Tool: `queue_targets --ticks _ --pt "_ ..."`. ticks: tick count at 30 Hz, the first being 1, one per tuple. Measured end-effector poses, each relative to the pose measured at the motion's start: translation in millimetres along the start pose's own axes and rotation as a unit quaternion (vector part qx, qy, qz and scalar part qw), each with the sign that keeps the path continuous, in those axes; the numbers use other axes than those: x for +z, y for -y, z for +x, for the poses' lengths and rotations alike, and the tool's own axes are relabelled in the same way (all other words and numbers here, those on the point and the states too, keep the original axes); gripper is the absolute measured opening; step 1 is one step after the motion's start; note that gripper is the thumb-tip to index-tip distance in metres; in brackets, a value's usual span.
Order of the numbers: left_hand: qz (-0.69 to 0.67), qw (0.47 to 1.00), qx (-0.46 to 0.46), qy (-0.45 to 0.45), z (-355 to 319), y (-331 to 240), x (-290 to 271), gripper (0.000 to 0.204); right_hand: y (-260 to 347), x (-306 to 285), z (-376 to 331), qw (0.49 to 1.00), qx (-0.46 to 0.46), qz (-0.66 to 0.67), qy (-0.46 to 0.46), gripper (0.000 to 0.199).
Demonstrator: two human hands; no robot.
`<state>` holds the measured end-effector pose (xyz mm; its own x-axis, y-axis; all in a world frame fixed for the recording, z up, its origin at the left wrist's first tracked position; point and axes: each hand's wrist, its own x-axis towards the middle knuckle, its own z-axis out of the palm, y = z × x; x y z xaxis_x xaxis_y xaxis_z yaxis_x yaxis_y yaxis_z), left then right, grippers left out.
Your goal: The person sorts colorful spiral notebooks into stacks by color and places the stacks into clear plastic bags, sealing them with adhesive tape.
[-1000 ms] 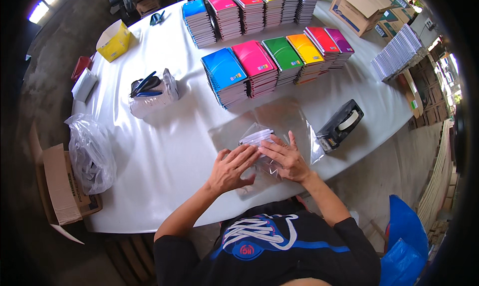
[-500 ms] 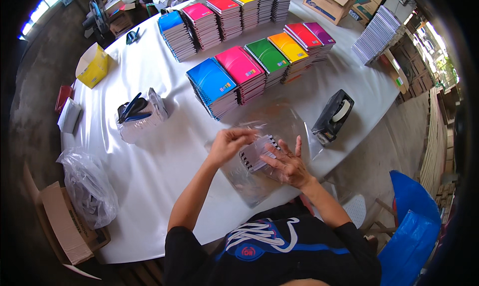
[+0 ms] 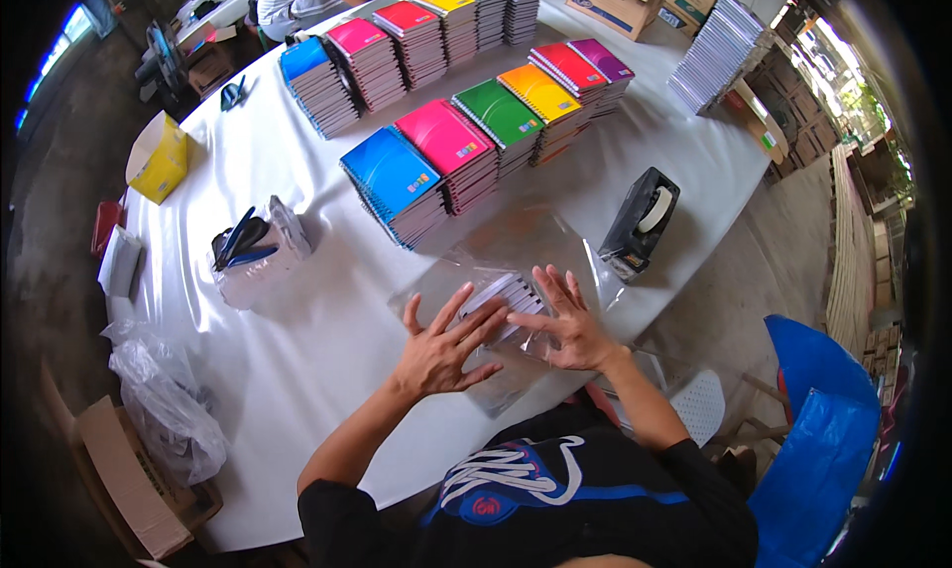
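A small white paper bundle with black marks along its edges [image 3: 504, 294] lies on clear plastic film [image 3: 531, 236] near the front of the table. My left hand [image 3: 441, 353] is open, fingers spread, its fingertips over the bundle's left side. From the right, my right hand [image 3: 570, 325] also rests open, fingers stretched across the bundle's right end and the film. Both hands partly cover the bundle, and their fingertips nearly meet. Just beyond sit stacks of spiral notebooks, the nearest with a blue cover [image 3: 392, 176]. A black tape dispenser [image 3: 640, 226] stands to the right.
More notebook stacks [image 3: 407, 38] form a back row. On the left are a wrapped bundle with a blue-handled tool on it [image 3: 260, 261], a yellow carton [image 3: 161, 162], a plastic bag [image 3: 164, 399] and a cardboard box [image 3: 129, 479]. A person [image 3: 307, 3] sits at the far side.
My left hand has gone from pinched fingers above the bundle to spread fingers lying at its left side. My right hand has flattened at the right. The whole view has shifted slightly.
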<state>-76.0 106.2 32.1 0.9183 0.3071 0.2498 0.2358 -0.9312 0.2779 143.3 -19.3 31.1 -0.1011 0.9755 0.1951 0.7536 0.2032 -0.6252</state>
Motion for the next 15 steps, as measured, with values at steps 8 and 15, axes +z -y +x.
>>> queue_targets --ticks 8,15 --pt "0.003 0.998 -0.05 0.025 2.2 -5.7 -3.7 0.079 -114.6 -72.6 -49.1 0.756 0.486 0.235 -0.372 0.033" --pt "-0.003 0.996 -0.062 0.064 4.8 -6.8 -12.4 0.082 -117.3 -47.6 -32.4 0.59 0.425 0.489 -0.481 0.035"
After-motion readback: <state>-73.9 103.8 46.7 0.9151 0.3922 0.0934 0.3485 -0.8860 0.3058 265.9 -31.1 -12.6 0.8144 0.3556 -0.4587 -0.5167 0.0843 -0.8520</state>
